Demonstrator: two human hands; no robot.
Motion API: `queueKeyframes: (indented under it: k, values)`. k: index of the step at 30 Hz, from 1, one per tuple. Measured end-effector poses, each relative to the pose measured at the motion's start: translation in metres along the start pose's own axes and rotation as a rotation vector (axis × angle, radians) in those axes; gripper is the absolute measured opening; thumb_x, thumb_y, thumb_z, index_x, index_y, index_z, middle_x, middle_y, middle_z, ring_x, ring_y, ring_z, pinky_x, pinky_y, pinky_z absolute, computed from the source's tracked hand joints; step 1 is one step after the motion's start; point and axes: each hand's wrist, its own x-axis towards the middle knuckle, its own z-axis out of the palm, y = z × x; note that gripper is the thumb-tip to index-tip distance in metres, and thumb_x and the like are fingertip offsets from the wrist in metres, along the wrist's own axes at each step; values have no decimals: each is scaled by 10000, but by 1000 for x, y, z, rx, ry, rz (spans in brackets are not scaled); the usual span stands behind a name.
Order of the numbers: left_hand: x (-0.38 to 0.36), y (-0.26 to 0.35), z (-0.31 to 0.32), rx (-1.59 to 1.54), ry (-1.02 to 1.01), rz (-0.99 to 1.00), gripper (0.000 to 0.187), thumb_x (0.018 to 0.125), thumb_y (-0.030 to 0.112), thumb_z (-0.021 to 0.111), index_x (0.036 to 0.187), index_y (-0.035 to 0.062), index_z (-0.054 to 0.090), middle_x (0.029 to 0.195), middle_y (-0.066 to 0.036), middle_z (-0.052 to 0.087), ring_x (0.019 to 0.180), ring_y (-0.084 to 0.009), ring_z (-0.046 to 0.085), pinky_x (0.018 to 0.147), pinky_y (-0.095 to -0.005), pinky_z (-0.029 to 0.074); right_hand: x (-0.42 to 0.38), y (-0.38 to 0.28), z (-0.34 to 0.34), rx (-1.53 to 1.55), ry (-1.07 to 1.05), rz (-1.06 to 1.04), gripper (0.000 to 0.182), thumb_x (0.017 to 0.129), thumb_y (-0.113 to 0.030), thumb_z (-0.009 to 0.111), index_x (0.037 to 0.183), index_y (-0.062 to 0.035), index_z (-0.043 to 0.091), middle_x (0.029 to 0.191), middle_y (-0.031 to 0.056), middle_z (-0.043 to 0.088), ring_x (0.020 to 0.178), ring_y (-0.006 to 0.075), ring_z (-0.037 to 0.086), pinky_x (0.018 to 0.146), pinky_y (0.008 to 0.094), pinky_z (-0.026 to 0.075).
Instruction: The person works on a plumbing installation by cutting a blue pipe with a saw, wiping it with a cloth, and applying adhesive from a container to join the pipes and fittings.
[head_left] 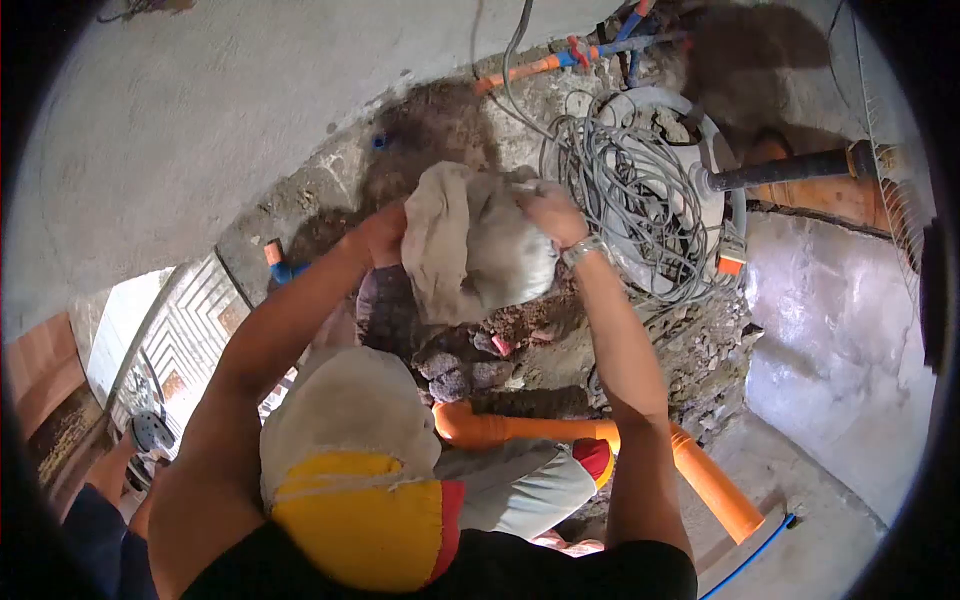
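A dusty grey-beige sack point(470, 235), crumpled and bulging, is held up between my two hands over broken ground. My left hand point(385, 236) is closed on its left edge, fingers partly hidden behind the material. On the upper right side, my right hand point(556, 212), with a watch on the wrist, grips the sack's rim. What the sack holds, if anything, does not show. Below it lie dark lumps of rubble point(455, 378) and loose soil. An orange drain pipe point(545, 430) with an elbow runs between the rubble and my knees.
Tangled grey cable point(635, 205) lies over a round white container point(705, 215) to the right. Behind stand orange and blue water pipes point(555, 65) and a plastered wall point(220, 110). At lower left, another person's hand point(110, 465) is beside a round grey object point(150, 432). A blue hose point(755, 555) lies lower right.
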Motion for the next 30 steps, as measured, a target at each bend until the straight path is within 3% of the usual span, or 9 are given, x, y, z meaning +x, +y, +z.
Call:
queueKeyframes:
  k: [3,5,8,9,13,16,18,25,30]
  values:
    - [13,-5,-28,-215,-107,66,418,1059,191,456,1467,99,452,1457,-56,519,1331,-204,495,1147,-370,381,-10,-74,-10,-642,64,-257,366,912,-319,623,1074,5,672,1083,326,655,1012,463,638,845,477,520]
    - [20,1,-18,1238,372,383,425,1054,198,477,1468,108,442,1494,-58,483,1327,-225,496,1143,-405,390,10,-102,-33,-354,355,-364,358,902,-306,637,1048,18,669,1047,333,658,969,466,646,804,482,526]
    - [30,22,-54,566,334,435,425,1059,180,461,1477,115,424,1481,-64,481,1321,-214,482,1126,-374,395,103,-90,-49,114,501,-275,294,908,-251,644,985,31,673,903,201,712,743,354,676,704,466,535]
    - [42,33,-47,1240,521,337,399,1045,172,478,1437,99,466,1419,-68,524,1286,-207,501,1104,-365,411,128,-93,-53,312,445,-100,269,920,-251,638,969,12,669,892,145,702,748,317,671,683,459,536]
    - [82,50,-82,1848,642,604,429,1010,238,538,1422,127,499,1365,-81,544,1269,-261,514,1066,-392,429,175,-107,-49,822,201,37,150,1001,-217,560,932,-105,630,813,37,644,727,193,637,611,330,506]
    - [146,56,-42,638,1026,518,379,956,219,600,1313,96,564,1264,-150,589,1167,-309,580,961,-433,491,196,-95,-44,876,226,-15,193,951,-222,617,932,-30,620,849,94,660,740,245,673,613,393,552]
    - [170,59,-45,1688,1119,734,303,937,164,573,1206,25,583,1166,-230,610,1074,-355,619,882,-478,526,200,-95,-40,887,257,-22,187,959,-209,605,939,-23,618,853,106,660,742,255,679,606,402,555]
    - [203,92,-47,2240,881,9,246,855,108,579,1035,-26,680,1035,-272,664,961,-480,640,855,-525,533,202,-112,-37,1053,209,33,145,977,-105,472,989,27,530,890,155,606,747,333,679,581,453,579]
    - [195,118,-46,2191,688,18,269,875,200,553,901,-20,706,1000,-242,688,926,-483,656,805,-537,544,203,-126,-28,1238,303,56,129,968,-66,373,940,-25,492,820,125,520,663,274,559,612,481,558]
